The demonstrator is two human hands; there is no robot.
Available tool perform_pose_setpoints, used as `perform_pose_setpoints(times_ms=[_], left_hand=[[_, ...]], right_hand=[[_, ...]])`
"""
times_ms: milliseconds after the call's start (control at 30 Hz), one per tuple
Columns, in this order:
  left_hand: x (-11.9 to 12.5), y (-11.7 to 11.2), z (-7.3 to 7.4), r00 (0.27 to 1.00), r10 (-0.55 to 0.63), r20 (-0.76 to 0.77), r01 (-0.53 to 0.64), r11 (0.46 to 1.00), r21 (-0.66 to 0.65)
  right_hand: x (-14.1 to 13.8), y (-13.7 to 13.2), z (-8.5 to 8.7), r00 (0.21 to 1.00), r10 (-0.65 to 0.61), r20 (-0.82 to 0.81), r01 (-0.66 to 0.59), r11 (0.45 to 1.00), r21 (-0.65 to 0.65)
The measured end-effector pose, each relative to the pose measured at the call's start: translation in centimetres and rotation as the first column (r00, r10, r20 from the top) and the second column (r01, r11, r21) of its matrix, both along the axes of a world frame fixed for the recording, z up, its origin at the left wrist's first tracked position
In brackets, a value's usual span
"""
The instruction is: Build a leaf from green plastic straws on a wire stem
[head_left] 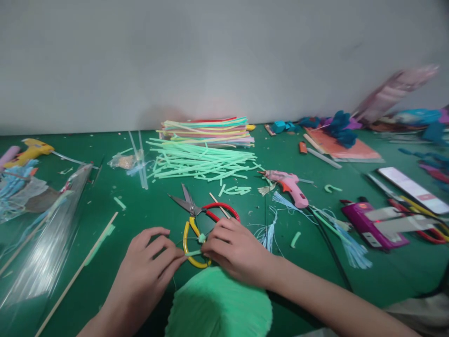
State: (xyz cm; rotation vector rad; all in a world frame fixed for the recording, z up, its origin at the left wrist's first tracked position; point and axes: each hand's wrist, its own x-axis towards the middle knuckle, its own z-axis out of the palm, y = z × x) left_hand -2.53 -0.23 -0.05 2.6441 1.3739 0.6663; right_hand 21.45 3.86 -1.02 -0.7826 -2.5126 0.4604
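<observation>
While the left hand [150, 260] and right hand [236, 248] pinch a green strip [194, 253] over the scissors [191, 209], just beyond the near green crinkled piece [224, 306], markings on the purple device [358, 218] and phone [414, 189] at right are illegibly small.

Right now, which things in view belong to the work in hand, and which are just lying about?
Probably in the work:
green strip, between the fingertips of the left hand and right hand
green sheet, just below the hands
pile of green strips, similar in colour

Apparently lying about:
phone
purple device
yellow glue gun
blue tassel
</observation>
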Motion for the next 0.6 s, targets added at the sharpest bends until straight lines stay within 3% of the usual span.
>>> perform_pose_setpoints(times_ms=[200,333,367,500,600], left_hand=[[0.3,-1.7,-0.7,0.981,0.129,0.147,-0.122,0.991,-0.057],[1.3,-1.1,0.2,0.955,0.222,0.197,-0.175,0.957,-0.231],[1.7,-0.4,0.6,0.944,0.243,0.224,-0.173,0.941,-0.291],[4.0,2.9,2.3,0.913,0.321,0.253,-0.107,0.785,-0.61],[5.4,3.9,2.4,0.908,0.311,0.28,-0.06,0.759,-0.649]], right_hand=[[0.3,-0.6,0.9,1.0,-0.005,0.031,0.007,0.997,-0.072],[0.7,-2.0,2.5,0.995,-0.034,0.098,0.054,0.977,-0.208],[0.8,-2.3,2.8,0.993,-0.038,0.116,0.066,0.968,-0.242],[1.0,-3.3,3.6,0.991,-0.016,0.131,0.064,0.928,-0.366],[1.0,-3.9,3.6,0.991,0.027,0.133,0.032,0.905,-0.425]])
